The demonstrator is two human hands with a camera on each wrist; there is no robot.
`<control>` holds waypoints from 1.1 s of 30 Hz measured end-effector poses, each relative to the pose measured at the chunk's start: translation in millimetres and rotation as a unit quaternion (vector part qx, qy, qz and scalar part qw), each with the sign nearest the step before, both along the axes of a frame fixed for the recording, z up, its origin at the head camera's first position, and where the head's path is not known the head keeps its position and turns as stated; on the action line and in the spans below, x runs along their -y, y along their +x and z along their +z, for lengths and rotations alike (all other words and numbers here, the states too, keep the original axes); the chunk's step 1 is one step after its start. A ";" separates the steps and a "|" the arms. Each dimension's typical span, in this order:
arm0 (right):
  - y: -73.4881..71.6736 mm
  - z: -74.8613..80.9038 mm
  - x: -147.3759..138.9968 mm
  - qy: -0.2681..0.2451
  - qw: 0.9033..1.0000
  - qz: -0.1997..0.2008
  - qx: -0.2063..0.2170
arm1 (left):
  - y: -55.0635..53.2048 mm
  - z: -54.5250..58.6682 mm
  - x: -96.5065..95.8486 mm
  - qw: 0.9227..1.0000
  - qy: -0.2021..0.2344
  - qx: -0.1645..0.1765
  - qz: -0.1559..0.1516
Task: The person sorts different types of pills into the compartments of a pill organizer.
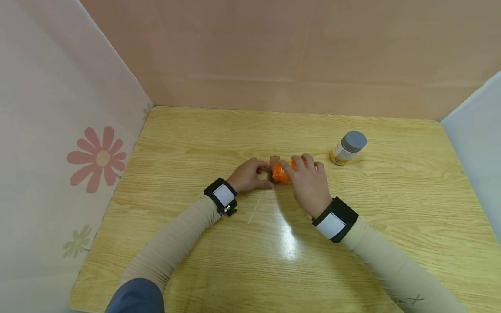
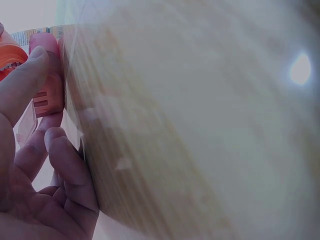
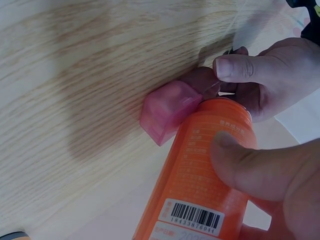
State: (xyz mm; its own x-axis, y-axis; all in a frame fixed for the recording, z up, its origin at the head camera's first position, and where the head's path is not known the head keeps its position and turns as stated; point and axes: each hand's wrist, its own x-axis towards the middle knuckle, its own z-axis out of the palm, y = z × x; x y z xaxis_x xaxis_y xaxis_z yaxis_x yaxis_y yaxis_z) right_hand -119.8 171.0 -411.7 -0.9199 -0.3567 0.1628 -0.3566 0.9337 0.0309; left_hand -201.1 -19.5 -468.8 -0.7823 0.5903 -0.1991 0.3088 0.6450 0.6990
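An orange bottle [image 1: 282, 173] is tilted with its uncapped neck toward the left, and my right hand [image 1: 312, 184] grips it round the body. Its printed side with a barcode shows in the right wrist view [image 3: 192, 170]. Right by the bottle's mouth sits a small pink see-through pill box [image 3: 167, 110] on the table. My left hand [image 1: 249, 176] holds this box between thumb and finger, as the left wrist view shows with the box [image 2: 49, 92] against the thumb. A clear flap [image 2: 27, 122] stands out from the box. What lies inside the box cannot be made out.
A white and yellow bottle with a grey cap [image 1: 348, 148] stands upright at the back right of the wooden table [image 1: 195, 134]. A thin pale strip [image 1: 255, 208] lies near the left wrist. Cloth walls [image 1: 274, 56] rise behind and at both sides.
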 end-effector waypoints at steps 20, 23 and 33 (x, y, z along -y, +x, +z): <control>1.1 -7.6 -9.0 -0.072 0.996 -0.031 0.031 | 2.0 2.8 1.3 1.000 -0.007 -0.005 0.001; 1.3 -9.0 -11.3 -0.091 0.994 -0.036 0.042 | 2.7 3.3 1.8 1.000 -0.006 -0.009 0.001; 4.5 -19.0 -21.7 -0.196 0.977 -0.049 0.066 | 2.8 2.7 1.4 1.000 -0.005 -0.008 0.002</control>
State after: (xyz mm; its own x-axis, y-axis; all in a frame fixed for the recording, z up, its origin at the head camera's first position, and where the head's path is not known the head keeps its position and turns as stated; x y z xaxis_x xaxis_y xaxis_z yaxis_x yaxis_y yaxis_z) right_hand -115.4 192.7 -430.7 -0.9686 -0.2011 0.1462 -0.2424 0.8945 -0.3756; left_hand -198.2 -20.9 -466.1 -0.7875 0.5853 -0.1929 0.3177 0.6537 0.6868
